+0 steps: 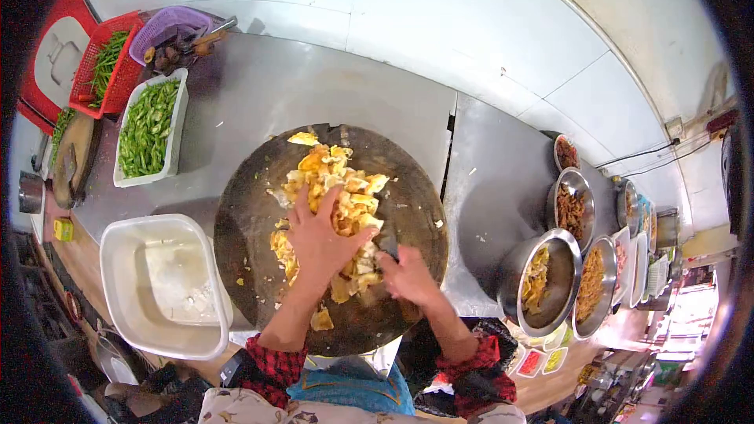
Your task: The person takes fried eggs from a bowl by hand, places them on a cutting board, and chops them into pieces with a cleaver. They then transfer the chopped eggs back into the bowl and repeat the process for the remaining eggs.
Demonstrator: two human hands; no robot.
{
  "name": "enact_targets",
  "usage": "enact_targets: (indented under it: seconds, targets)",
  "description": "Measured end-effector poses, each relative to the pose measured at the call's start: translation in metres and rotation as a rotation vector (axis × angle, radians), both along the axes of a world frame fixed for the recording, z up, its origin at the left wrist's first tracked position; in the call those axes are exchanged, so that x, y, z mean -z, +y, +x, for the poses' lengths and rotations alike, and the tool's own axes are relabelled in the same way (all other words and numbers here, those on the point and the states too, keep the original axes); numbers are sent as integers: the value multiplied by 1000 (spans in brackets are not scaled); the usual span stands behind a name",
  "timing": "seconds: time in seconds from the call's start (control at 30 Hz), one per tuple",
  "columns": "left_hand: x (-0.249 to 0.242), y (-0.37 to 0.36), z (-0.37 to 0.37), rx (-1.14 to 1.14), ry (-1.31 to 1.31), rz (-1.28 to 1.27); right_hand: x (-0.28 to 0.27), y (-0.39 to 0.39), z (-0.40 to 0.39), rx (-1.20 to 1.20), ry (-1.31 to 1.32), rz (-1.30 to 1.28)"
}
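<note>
A pile of chopped fried egg (334,169), yellow with white bits, lies on a round dark wooden chopping board (251,188). My left hand (320,239) rests on the pile with its fingers spread. At the pile's right side my right hand (410,275) is closed around a knife (388,246). Only a dark part of the knife shows by the fingers, and the rest of its blade is hard to make out. Small scraps of egg are scattered over the board around the pile.
A white plastic tub (165,228) stands left of the board. Behind it are a tray of sliced green peppers (149,129), a red basket (88,93) and a purple basket (169,20). A steel bowl holding some egg (536,283) stands right, near several other food bowls.
</note>
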State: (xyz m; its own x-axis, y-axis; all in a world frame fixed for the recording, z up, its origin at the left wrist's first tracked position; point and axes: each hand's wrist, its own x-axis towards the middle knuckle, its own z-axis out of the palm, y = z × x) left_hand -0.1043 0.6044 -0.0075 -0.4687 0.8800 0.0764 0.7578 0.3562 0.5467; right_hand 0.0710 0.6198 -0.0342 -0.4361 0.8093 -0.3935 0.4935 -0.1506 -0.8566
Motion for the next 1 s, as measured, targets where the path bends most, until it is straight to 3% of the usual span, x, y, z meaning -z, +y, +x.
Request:
enact_targets:
  seconds: [0.03, 0.1, 0.13, 0.3, 0.37, 0.43, 0.5, 0.57, 0.63, 0.77, 0.83, 1.0]
  targets:
    - [6, 0, 0, 2, -4, 4, -6, -5, -5, 2, -4, 4]
    - [15, -3, -3, -45, -109, 224, -19, -15, -16, 128, 38, -273]
    - [14, -6, -3, -51, -125, 268, -2, -20, -13, 19, -53, -42]
    - [-11, -18, 7, -19, -180, 391, -33, -37, -10, 72, -96, -33]
    - [-28, -19, 12, -5, -108, 439, -44, -41, -7, 77, 18, 188]
    - [-46, -20, 17, 13, -38, 448, -44, -45, -1, 107, 90, 118]
    - [-62, -17, 27, 41, 79, 463, -50, -45, 6, 85, 144, 288]
    - [-77, -12, 39, 79, 211, 524, -63, -44, 17, 88, 89, 174]
    - [-93, -9, 56, 91, 216, 474, -70, -42, 29, 191, 219, 451]
    - [-127, 7, 115, 267, 167, 600, -135, -39, 91, 299, 295, 77]
    - [-137, 13, 156, 251, 167, 603, -137, -45, 126, 321, 208, 122]
    - [-147, 29, 270, 564, -79, 671, -152, -75, 229, 690, 164, 97]
